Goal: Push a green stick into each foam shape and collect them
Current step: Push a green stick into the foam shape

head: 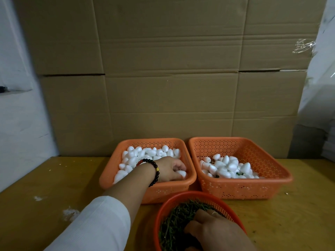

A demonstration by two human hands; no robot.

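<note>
I can read no text, label, brand, number or sign anywhere in front of me: the cardboard wall (163,69) behind is plain brown, and the orange baskets (241,187) carry only a punched pattern.

Two square baskets (241,185), one round basket (204,196), two hands (170,170)

You're at a small packing or piecework bench, storeroom-like. Flattened cardboard cartons (163,69) wall off the back of the frame; clear plastic sheeting (319,73) hangs upper right. Scuffed yellow worktable (45,187) below, orange perforated sorting baskets (241,185) holding bulk parts.
</note>
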